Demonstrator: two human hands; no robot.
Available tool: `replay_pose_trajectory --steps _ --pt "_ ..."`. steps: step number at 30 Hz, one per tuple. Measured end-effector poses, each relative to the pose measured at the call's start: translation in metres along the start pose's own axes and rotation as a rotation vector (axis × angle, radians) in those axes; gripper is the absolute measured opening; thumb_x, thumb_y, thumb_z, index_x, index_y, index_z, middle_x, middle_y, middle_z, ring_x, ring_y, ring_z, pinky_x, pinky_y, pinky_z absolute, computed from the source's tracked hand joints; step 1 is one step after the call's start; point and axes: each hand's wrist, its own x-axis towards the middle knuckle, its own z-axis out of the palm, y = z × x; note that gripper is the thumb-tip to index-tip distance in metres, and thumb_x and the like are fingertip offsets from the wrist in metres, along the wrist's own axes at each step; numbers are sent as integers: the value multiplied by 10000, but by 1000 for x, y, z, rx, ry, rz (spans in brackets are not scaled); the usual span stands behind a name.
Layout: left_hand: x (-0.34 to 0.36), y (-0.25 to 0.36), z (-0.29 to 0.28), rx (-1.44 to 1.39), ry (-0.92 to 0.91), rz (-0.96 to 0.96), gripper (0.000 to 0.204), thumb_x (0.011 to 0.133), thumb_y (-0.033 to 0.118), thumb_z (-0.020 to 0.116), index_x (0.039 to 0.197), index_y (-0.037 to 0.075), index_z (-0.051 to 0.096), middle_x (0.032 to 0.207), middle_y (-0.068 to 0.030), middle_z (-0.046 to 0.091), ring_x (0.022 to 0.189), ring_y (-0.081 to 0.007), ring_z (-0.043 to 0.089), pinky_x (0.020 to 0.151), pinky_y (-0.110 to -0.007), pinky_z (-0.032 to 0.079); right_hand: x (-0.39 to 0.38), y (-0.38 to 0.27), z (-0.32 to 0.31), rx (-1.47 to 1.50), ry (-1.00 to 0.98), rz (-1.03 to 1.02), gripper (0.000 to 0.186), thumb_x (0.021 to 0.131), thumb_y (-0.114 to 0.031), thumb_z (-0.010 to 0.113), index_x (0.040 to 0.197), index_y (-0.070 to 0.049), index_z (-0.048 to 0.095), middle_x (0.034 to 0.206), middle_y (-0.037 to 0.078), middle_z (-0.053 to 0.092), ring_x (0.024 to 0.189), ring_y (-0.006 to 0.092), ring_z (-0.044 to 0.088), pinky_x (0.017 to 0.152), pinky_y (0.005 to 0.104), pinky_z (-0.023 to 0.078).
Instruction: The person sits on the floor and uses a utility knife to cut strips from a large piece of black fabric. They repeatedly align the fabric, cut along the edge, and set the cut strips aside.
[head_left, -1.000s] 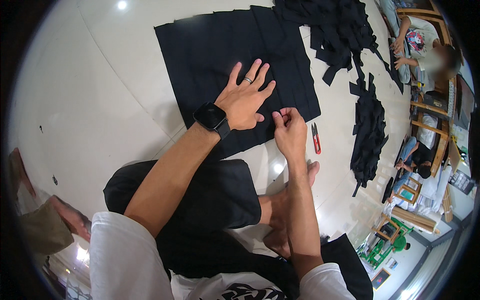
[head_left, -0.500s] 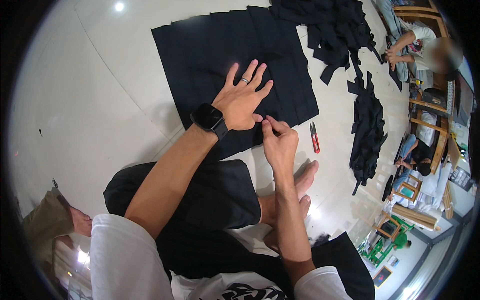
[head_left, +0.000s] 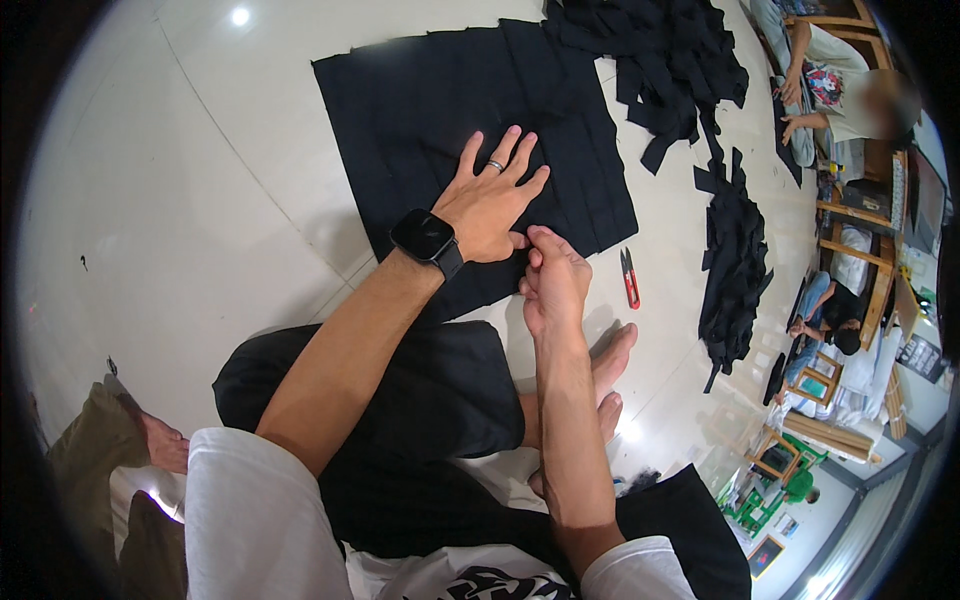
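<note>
A large piece of black fabric [head_left: 420, 110], made up of strips or folds side by side, lies on the pale floor in front of me. My left hand [head_left: 490, 210] presses flat on it, fingers spread, with a ring on one finger and a black watch [head_left: 424, 236] on the wrist. Close by the left thumb, my right hand [head_left: 556, 280] pinches with thumb and forefinger over the fabric's near part; what sits between the fingertips is too small to make out. To the right of that hand lie thread snips [head_left: 630, 278] with red handles and dark blades.
Beyond the fabric is a heap of black cloth strips [head_left: 665, 60], and a narrower pile of black strips [head_left: 735, 265] extends down the right. My bare foot [head_left: 612, 362] is near the snips. Other people sit at the far right; another person's foot [head_left: 163, 443] shows at left.
My right hand has turned and its fingers have curled in more, still beside the left thumb. The left hand stays flat on the fabric. The person at far right has moved their hands apart.
</note>
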Motion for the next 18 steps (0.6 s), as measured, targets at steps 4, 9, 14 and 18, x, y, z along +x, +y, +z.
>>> replay_pose_trajectory --steps 4,9,14,18 --pt "-1 -2 1 11 5 -3 893 824 348 838 1584 119 430 1724 -225 145 1614 -351 84 1258 -632 45 4 2 2 -63 26 -42 66 949 -93 690 957 -28 695 626 -30 560 419 47 362 404 246 237" --pt "0 -2 3 -2 10 -7 893 833 376 833 1588 128 425 1726 -214 145 1615 -341 84 1261 -626 36 5 0 -7 -57 15 -28 82 956 -98 653 935 -23 677 618 -25 537 419 56 344 407 248 238" --pt "1 -2 2 0 -1 -8 892 840 386 829 1590 129 420 1728 -209 145 1616 -335 84 1264 -622 27 9 -2 -20 -73 -9 -27 125 952 -118 657 905 -8 694 641 -18 556 450 73 402 414 245 278" --pt "0 -3 3 -15 30 -7 857 851 347 821 1579 117 432 1720 -210 172 1615 -326 98 1262 -626 50 9 -6 -30 -279 -9 -165 160 949 -131 667 985 13 727 672 -3 611 529 78 497 498 239 364"
